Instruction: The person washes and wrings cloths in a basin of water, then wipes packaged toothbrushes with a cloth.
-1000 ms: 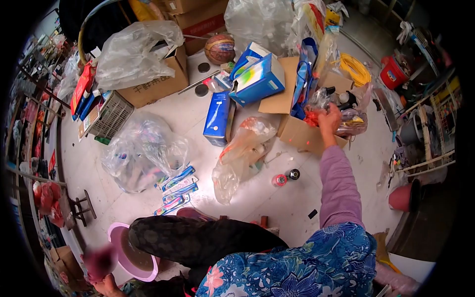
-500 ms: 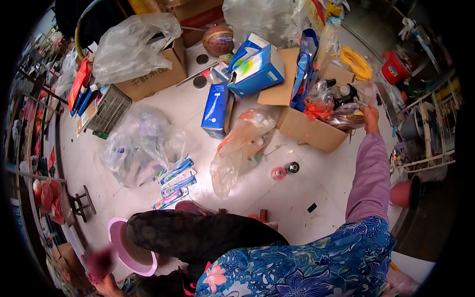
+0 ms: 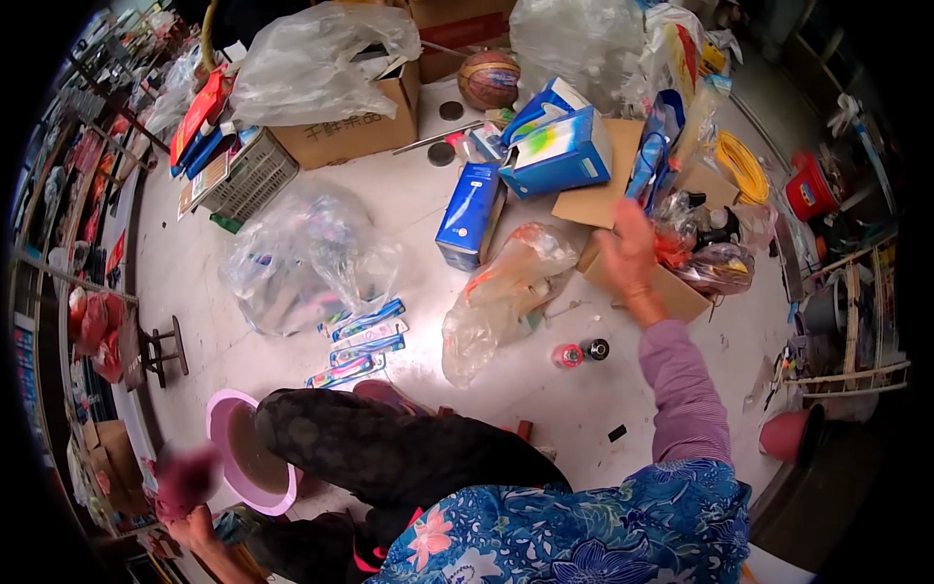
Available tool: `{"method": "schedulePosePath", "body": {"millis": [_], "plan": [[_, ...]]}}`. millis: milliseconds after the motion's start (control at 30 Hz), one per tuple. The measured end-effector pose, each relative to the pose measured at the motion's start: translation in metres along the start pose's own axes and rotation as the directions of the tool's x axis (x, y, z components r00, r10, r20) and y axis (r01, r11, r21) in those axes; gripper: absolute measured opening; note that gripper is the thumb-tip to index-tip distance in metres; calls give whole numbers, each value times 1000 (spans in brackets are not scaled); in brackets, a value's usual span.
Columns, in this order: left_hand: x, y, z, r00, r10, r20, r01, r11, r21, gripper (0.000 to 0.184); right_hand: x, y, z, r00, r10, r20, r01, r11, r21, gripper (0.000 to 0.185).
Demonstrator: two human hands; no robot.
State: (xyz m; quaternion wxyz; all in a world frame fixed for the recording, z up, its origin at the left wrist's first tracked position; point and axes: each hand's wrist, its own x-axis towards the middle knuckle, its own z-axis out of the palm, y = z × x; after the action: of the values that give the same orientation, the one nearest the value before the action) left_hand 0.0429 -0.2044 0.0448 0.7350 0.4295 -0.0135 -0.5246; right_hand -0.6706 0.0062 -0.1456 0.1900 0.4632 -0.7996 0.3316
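Observation:
My right hand hovers at the left side of an open cardboard box, fingers apart with nothing visible in them. In that box lie a red plastic bag, dark bottles and a clear-wrapped bundle. Low at the left, my left hand is closed on a dark red cloth, partly blurred, beside a pink basin of murky water. A crumpled clear bag lies left of my right hand, and two small bottles stand below it.
Packaged toothbrushes lie on the floor by a large clear bag. Behind are a blue box, another blue carton, a basketball and a grey basket. Shelves line the left; a red bucket stands at right.
My right hand has left the wrapped bundle at the box's right side and moved to its left side, its fingers now apart. The view has shifted, while my left hand stays by the basin.

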Motion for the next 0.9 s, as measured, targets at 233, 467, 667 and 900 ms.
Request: {"method": "schedulePosePath", "body": {"millis": [233, 467, 667, 900], "plan": [[18, 9, -24, 998, 23, -64, -22, 1000, 7, 47, -39, -112, 90, 728, -327, 603, 318, 940, 127, 102], [54, 45, -90, 987, -77, 142, 69, 996, 60, 48, -121, -102, 111, 396, -306, 866, 540, 840, 50, 77], [27, 24, -73, 980, -67, 185, 48, 994, 102, 51, -136, -61, 106, 581, 74, 810, 45, 991, -123, 22], [28, 7, -65, 991, -10, 135, -11, 988, 153, 51, -23, -6, 70, 659, 697, 284, -746, 654, 125, 30]]}}
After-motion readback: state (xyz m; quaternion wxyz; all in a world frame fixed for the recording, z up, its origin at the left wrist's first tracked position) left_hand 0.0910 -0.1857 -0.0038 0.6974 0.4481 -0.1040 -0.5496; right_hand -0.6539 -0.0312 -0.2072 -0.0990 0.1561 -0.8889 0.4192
